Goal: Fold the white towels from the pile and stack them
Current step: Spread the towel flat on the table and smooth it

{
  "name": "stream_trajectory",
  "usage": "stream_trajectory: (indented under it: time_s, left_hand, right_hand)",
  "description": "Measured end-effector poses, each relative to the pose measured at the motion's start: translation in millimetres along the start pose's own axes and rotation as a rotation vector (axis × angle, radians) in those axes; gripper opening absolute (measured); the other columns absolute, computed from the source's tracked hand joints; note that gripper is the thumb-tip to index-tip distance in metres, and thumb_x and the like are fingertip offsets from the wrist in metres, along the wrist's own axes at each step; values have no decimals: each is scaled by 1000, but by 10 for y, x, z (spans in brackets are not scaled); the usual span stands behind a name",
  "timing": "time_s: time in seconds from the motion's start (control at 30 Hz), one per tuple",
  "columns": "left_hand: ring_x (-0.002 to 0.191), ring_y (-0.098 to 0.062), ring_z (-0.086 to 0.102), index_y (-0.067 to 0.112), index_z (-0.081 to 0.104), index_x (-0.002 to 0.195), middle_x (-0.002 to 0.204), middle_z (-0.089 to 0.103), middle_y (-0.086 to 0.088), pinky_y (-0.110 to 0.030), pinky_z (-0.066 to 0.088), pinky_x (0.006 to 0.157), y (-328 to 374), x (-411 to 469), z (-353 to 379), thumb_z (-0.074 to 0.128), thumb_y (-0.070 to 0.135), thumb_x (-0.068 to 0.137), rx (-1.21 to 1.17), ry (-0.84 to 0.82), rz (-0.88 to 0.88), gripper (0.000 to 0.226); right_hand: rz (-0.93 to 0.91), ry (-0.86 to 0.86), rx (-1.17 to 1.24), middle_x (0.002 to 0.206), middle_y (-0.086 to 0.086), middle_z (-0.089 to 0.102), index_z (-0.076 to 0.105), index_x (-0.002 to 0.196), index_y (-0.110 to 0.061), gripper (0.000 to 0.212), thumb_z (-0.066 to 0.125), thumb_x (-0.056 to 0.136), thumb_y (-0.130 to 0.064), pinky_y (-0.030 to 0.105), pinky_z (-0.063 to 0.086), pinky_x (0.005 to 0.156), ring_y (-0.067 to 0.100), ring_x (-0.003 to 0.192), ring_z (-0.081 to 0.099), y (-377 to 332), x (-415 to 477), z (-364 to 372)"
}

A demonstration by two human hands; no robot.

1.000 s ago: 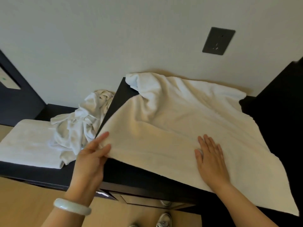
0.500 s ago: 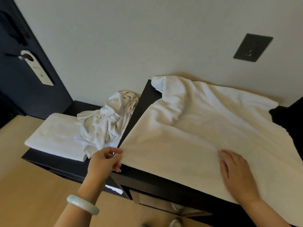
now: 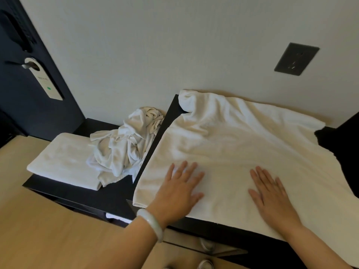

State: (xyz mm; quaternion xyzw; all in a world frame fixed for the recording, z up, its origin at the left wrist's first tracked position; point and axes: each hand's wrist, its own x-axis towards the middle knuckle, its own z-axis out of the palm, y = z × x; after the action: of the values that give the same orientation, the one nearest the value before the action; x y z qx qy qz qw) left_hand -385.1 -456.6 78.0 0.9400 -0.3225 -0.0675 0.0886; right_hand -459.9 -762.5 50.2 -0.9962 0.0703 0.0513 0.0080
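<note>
Smoothing spread white towel on counter, left hand and right hand flat, fingers released, grasping nothing. Crumpled pile left of fingers. Next, likely: pinching an edge beyond them, folding over.

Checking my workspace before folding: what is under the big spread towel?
The dark cabinet top shows past the edges of the towel, so the towel lies on that. The left hand and right hand press flat on it. Anything else beneath is covered.
</note>
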Motion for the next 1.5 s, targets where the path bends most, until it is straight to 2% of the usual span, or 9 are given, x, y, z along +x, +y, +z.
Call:
stream_trajectory:
  time_s: [0.17,0.33,0.53,0.77,0.9,1.0,1.1,1.37,1.5]
  left_hand:
    - [145,-19,-29,41,-20,151,160,-26,10,-53,-14,118,-352,24,204,0,58,97,144,17,-143,60]
    - [151,-28,-8,25,10,156,165,-1,-6,-54,-7,120,-546,94,-2,10,53,100,163,70,-434,63]
    - [150,-19,-13,36,-5,155,162,-13,6,-50,-13,119,-185,451,127,0,58,97,122,18,34,62]
    - [150,-22,-14,20,-5,157,164,-11,-3,-50,-5,121,-621,375,91,5,56,99,44,93,-427,69]
    - [149,-30,16,11,28,153,160,23,-11,-56,14,119,206,432,122,17,49,100,101,159,-10,66]
    - [151,-23,-5,21,13,157,164,5,-3,-56,2,120,669,407,348,7,48,102,92,41,204,62]
    - [148,-19,-22,29,-7,156,163,-16,4,-55,-10,118,507,383,412,-4,51,96,112,9,75,63]
    - [149,-16,-17,33,-15,153,163,-17,7,-54,-1,121,-733,171,144,-2,58,96,24,67,-444,63]
    - [150,-26,-16,22,-6,156,163,-15,-4,-52,-14,118,-442,506,37,4,53,98,138,130,-323,67]
  right_hand:
    - [-23,-24,-6,161,-14,-20,-17,153,-35,62,-2,96,-58,33,-11,122,2,147,-21,24,-42,-19]
    - [-7,-24,12,159,-16,-24,-20,151,-36,64,-11,93,-62,32,-14,121,0,145,-25,-20,-54,-7]
    - [-14,-45,12,158,-17,-27,-24,150,-36,69,-18,87,-64,31,-15,121,-1,144,-27,-11,-99,-20]
    - [11,-56,22,161,-15,-23,-20,152,-38,63,-9,94,-61,31,-18,120,1,145,-25,-83,-178,-31]
    - [128,29,80,163,-1,20,24,155,-25,58,25,103,-50,39,-2,123,15,151,12,-375,5,-150]
    - [49,51,108,165,1,12,19,157,-22,56,27,105,-43,40,-7,121,14,153,3,-674,86,-89]
    - [-13,52,87,162,-8,-14,-4,156,-30,59,17,104,-46,35,-14,121,7,149,-17,-587,19,54]
    - [429,-5,98,166,-1,-4,-3,158,-26,66,13,100,-52,43,-2,123,14,152,-5,505,-44,-48]
    - [302,75,82,166,4,5,13,158,-18,64,27,103,-47,43,-5,122,19,153,-1,88,320,-191]
